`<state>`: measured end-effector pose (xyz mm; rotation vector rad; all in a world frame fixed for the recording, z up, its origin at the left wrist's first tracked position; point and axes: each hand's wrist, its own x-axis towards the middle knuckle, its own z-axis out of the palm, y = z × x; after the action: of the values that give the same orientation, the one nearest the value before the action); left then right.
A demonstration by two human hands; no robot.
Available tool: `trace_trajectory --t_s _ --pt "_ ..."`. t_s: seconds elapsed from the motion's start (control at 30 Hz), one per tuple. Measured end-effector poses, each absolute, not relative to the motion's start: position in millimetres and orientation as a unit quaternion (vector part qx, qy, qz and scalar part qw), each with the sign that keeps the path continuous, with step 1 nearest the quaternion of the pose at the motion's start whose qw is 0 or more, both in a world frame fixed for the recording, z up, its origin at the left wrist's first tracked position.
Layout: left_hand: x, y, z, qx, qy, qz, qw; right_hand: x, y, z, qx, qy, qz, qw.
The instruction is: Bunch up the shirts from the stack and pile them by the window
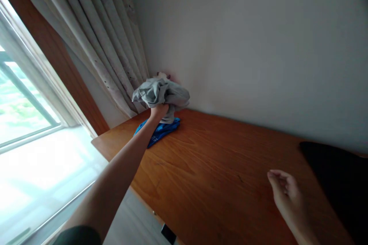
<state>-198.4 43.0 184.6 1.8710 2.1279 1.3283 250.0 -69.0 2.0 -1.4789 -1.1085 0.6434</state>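
My left hand reaches far out to the back left corner of a wooden table and grips a bunched grey cloth, holding it up just above the surface. Under it lies a blue cloth flat on the wood. My right hand hovers over the table's near right part, fingers loosely curled and apart, holding nothing.
A dark flat object lies on the table at the right. Pale curtains hang at the left beside a bright window. A plain wall runs behind the table. A small pinkish thing peeks out behind the grey cloth.
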Motion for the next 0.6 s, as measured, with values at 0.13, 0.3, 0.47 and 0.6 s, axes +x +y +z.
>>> trace_trajectory --t_s 0.13,0.3,0.47,0.6 --pt "-206.8 22.7 150.7 0.611 0.774 0.168 0.018 252.0 -66.3 -5.4 -0.619 -0.489 0.276 0.549" --pt "-157.8 6.4 118.9 0.692 0.714 0.074 0.072 251.0 -65.5 -9.9 -0.611 -0.49 0.281 0.555" --pt "-61.7 -7.7 90.3 0.808 0.574 0.074 0.107 255.3 -64.3 -2.6 -0.598 -0.395 0.337 0.611" --pt "11.1 -15.6 57.7 0.878 0.436 0.159 0.115 264.2 -60.3 7.2 -0.526 -0.251 0.414 0.699"
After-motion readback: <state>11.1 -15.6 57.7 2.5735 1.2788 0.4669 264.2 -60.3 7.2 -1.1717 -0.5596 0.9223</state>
